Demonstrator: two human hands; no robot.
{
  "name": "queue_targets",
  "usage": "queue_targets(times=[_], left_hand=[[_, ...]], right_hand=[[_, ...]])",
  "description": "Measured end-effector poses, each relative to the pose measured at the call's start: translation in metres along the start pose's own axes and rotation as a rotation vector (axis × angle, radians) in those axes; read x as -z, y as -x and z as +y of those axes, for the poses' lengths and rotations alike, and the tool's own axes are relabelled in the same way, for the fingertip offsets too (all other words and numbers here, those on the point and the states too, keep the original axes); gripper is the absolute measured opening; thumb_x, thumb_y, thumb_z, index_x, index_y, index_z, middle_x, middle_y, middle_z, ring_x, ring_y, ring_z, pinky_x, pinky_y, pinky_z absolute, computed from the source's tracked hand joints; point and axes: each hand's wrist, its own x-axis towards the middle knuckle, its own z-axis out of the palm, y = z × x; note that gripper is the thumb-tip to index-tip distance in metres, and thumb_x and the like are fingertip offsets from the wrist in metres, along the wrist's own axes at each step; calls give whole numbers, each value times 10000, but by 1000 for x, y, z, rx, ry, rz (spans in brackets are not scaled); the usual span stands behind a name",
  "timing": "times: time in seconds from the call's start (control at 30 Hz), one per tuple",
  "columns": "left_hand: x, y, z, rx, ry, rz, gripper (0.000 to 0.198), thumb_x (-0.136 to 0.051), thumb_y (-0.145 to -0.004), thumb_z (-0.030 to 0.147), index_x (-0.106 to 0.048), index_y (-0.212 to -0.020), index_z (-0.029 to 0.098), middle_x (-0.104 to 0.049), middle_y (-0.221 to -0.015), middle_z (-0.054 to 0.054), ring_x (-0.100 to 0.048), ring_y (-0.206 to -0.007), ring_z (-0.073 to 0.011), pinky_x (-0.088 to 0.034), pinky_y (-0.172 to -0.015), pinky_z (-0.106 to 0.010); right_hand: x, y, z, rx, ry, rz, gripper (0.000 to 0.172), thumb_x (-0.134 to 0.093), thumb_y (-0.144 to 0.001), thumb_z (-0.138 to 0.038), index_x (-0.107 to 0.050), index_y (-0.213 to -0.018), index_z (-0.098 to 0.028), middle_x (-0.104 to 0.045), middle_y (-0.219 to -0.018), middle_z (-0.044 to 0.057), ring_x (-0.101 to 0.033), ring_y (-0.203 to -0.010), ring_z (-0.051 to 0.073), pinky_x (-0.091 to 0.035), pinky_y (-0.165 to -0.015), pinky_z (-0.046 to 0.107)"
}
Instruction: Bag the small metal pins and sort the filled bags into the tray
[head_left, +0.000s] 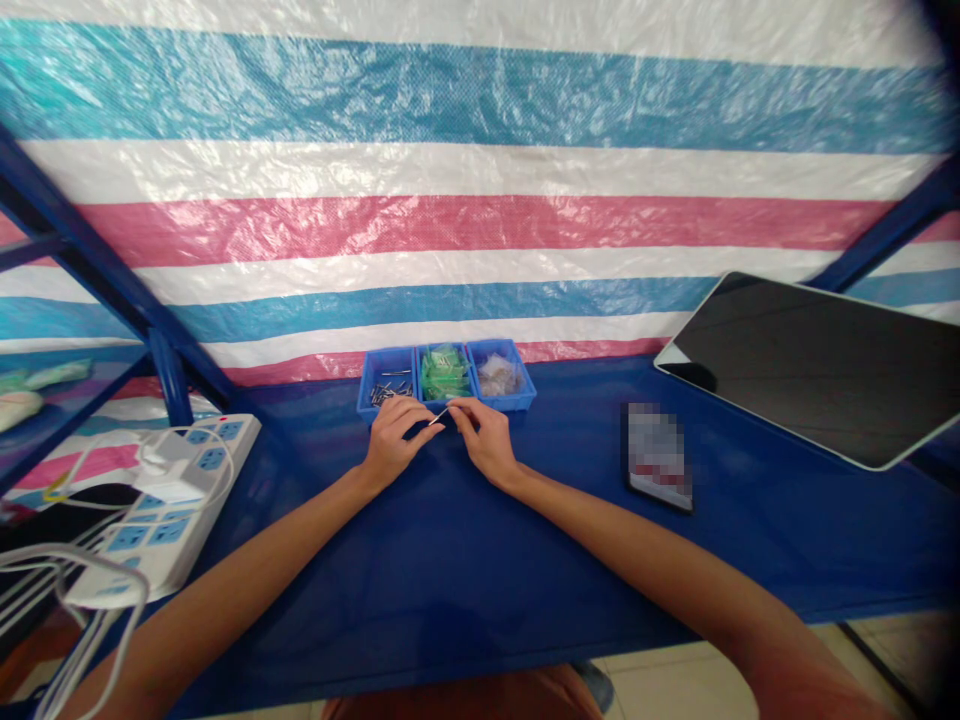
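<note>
My left hand (pixel 395 434) and my right hand (pixel 484 435) meet on the blue table just in front of a blue three-part tray (pixel 447 404). Both pinch a thin, pale, short stick-like piece (pixel 442 415) between their fingertips. The tray's left compartment (pixel 388 386) holds several small dark metal pins. Its middle compartment (pixel 445 373) holds green pieces. Clear pale bits fill the right one (pixel 500 374).
A phone (pixel 658 456) lies right of my hands. A large dark tablet (pixel 817 362) leans at the far right. A white power strip (pixel 172 500) with plugged cables sits at the left table edge. A striped tarp forms the back wall.
</note>
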Motion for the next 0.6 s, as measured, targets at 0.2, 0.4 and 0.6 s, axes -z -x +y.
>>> queue_targets(times=[0.2,0.4,0.6], left_hand=[[0,0,0,12,-12,16,91,-635,-824,283,-653,-829,193,-660,-820,-26,-578,-828,-161,-437,-819,-341],[2,-1,1,57,-18,38,112,-594,-854,279,-644,-806,192,-658,-794,-22,-577,-814,-160,-428,-812,-342],[2,0,-2,114,-16,41,183,-523,-895,301,-638,-807,188,-649,-801,-30,-576,-817,-161,-423,-821,-343]], right_hand=[[1,0,-1,5,16,8,278,-455,-918,-360,-656,-873,-174,-682,-811,46,-619,-728,172,-463,-696,269],[1,2,-3,44,23,-24,279,-446,-923,-363,-645,-855,-179,-671,-790,41,-613,-708,167,-465,-714,273],[3,6,-2,154,14,-129,293,-409,-934,-355,-640,-880,-183,-658,-803,53,-607,-735,164,-473,-735,273]])
